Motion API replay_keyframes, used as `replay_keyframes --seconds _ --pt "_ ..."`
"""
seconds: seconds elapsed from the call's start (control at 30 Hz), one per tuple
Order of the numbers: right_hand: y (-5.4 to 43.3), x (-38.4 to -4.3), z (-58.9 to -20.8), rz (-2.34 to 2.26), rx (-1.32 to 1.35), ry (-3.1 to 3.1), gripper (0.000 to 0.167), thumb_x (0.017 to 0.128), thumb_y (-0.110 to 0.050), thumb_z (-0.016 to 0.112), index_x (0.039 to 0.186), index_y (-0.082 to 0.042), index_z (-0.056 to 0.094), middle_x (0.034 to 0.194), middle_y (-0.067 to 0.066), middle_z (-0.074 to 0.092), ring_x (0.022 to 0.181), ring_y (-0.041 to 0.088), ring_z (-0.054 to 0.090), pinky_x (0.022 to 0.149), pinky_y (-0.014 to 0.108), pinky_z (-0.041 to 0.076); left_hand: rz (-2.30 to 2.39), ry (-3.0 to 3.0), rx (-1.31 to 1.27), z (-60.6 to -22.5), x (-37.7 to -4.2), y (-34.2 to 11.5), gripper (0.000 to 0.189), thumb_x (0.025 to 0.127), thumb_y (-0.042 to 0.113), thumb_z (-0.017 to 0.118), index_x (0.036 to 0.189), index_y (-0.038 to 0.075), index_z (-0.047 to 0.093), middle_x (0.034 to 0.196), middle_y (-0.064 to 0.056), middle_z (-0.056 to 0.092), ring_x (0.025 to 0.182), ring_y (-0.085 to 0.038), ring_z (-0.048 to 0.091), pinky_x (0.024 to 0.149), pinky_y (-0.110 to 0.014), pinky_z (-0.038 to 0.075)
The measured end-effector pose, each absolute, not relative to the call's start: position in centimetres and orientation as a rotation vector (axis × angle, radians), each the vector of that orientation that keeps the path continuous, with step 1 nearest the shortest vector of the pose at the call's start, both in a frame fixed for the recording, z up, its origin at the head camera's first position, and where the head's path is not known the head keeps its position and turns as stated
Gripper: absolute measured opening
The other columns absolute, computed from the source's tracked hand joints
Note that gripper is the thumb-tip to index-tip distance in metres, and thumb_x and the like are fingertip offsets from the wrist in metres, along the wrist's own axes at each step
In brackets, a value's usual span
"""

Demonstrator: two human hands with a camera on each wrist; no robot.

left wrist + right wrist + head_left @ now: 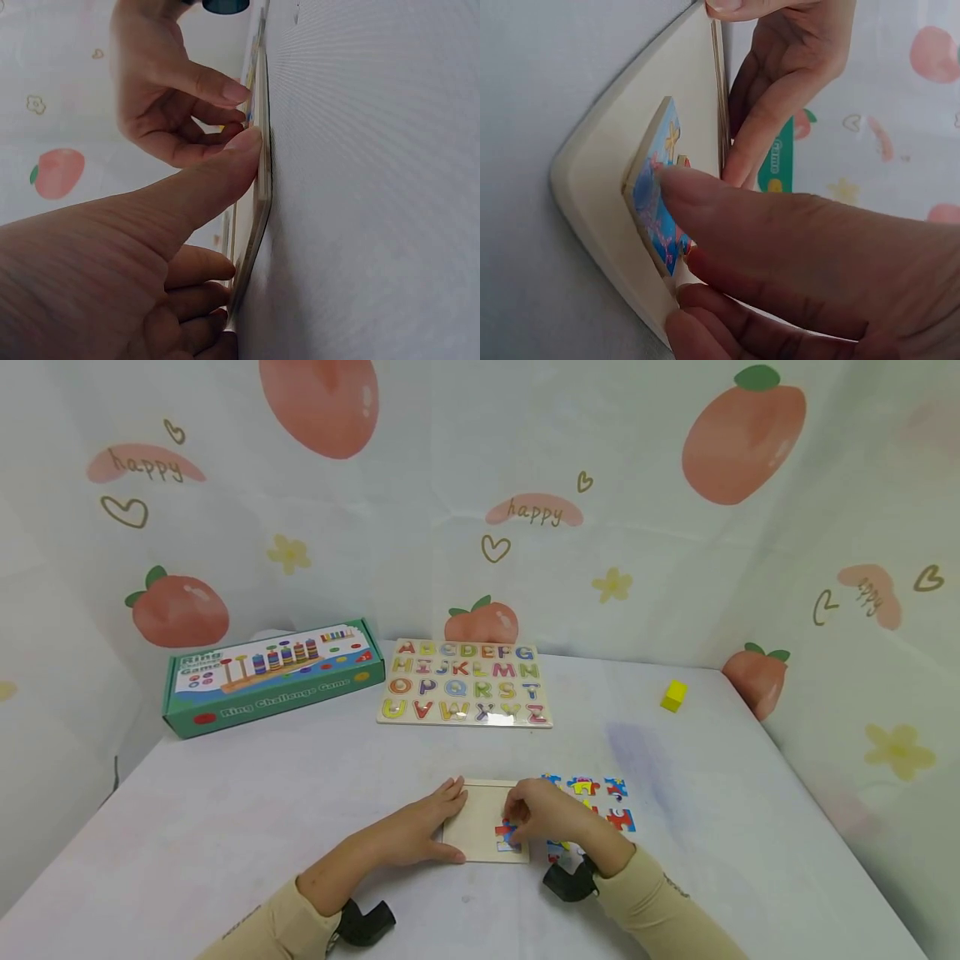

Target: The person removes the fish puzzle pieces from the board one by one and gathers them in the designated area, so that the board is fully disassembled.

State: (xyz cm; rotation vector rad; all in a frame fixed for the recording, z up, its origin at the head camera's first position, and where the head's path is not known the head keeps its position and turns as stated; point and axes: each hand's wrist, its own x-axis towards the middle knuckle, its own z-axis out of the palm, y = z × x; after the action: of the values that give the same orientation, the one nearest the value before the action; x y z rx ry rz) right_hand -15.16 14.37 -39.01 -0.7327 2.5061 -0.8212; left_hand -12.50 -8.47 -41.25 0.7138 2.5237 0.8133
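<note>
A shallow pale wooden puzzle tray (472, 814) lies on the white table in front of the person. My left hand (412, 831) rests on its left side, fingers spread along the edge and thumb straight on the near rim. At the tray's near right corner, my right hand (551, 814) pinches a colourful jigsaw piece (504, 839). In the right wrist view, the thumb lies on the blue printed face of this piece (646, 184), with the other fingers curled at its side. Several loose jigsaw pieces (583, 786) lie right of the tray, partly hidden by the right hand.
Behind the tray lies a wooden alphabet board (465, 685). A green Ring Challenge Game box (273, 681) stands at the back left. Toward the back right sits a yellow block (673, 696). A printed cloth hangs behind the table.
</note>
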Motion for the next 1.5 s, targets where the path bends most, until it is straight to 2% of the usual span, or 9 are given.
replay_keyframes --seconds 0.27,0.47,0.7,0.9,1.03,1.17,1.5 --pt "14.3 -14.9 -39.0 -0.790 -0.765 2.513 0.022 0.069 -0.007 0.081 0.081 -0.005 0.062 0.074 0.000 0.055 0.069 0.011 0.048 0.059 0.019 0.041 0.824 2.521 0.718 -41.2 -12.4 -8.5 0.088 0.078 0.037 0.073 0.145 0.000 0.029 0.157 -0.011 0.014 0.146 -0.028 0.010 0.114 -0.049 0.022" --pt "14.3 -15.0 -39.0 -0.819 -0.738 2.485 0.023 0.072 -0.005 0.079 0.083 -0.006 0.059 0.076 -0.001 0.056 0.069 0.011 0.050 0.060 0.019 0.045 0.832 2.519 0.720 -41.1 -12.4 -8.5 0.088 0.078 0.036 0.073 0.144 0.000 0.029 0.157 -0.012 0.014 0.146 -0.028 0.009 0.114 -0.050 0.022" --pt "14.4 -15.2 -39.2 -0.907 -0.731 2.443 0.014 0.078 -0.001 0.072 0.083 -0.006 0.059 0.076 0.000 0.058 0.070 0.013 0.053 0.060 0.021 0.047 0.829 2.517 0.723 -41.2 -12.5 -8.4 0.088 0.078 0.037 0.073 0.144 -0.001 0.029 0.157 -0.012 0.014 0.146 -0.028 0.010 0.114 -0.049 0.022" --pt "15.0 -15.2 -39.4 -0.977 -0.744 2.421 0.005 0.084 -0.006 0.067 0.084 -0.007 0.062 0.078 0.000 0.060 0.071 0.013 0.053 0.059 0.020 0.046 0.828 2.519 0.709 -41.2 -12.4 -8.4 0.089 0.077 0.038 0.073 0.144 0.000 0.029 0.157 -0.012 0.015 0.146 -0.028 0.010 0.114 -0.049 0.022" --pt "15.9 -15.3 -39.6 -1.047 -0.731 2.375 0.004 0.086 -0.010 0.066 0.087 -0.008 0.064 0.082 -0.001 0.063 0.072 0.010 0.055 0.063 0.018 0.049 0.824 2.522 0.708 -41.2 -12.5 -8.4 0.089 0.077 0.039 0.073 0.145 0.001 0.029 0.157 -0.011 0.015 0.146 -0.028 0.010 0.114 -0.049 0.022" --pt "16.9 -15.3 -39.6 -1.149 -0.734 2.296 0.006 0.087 -0.011 0.065 0.090 -0.006 0.066 0.087 0.003 0.066 0.073 0.008 0.058 0.066 0.018 0.050 0.815 2.521 0.710 -41.2 -12.5 -8.4 0.089 0.077 0.039 0.073 0.145 0.001 0.029 0.157 -0.011 0.014 0.146 -0.028 0.009 0.114 -0.049 0.022" --pt "19.7 -15.0 -39.0 -1.258 -0.654 2.225 0.015 0.087 -0.013 0.065 0.097 -0.003 0.067 0.094 0.009 0.068 0.078 0.013 0.061 0.071 0.021 0.054 0.809 2.529 0.736 -41.1 -12.4 -8.4 0.089 0.078 0.037 0.073 0.145 -0.001 0.028 0.157 -0.013 0.014 0.145 -0.028 0.010 0.114 -0.049 0.021"
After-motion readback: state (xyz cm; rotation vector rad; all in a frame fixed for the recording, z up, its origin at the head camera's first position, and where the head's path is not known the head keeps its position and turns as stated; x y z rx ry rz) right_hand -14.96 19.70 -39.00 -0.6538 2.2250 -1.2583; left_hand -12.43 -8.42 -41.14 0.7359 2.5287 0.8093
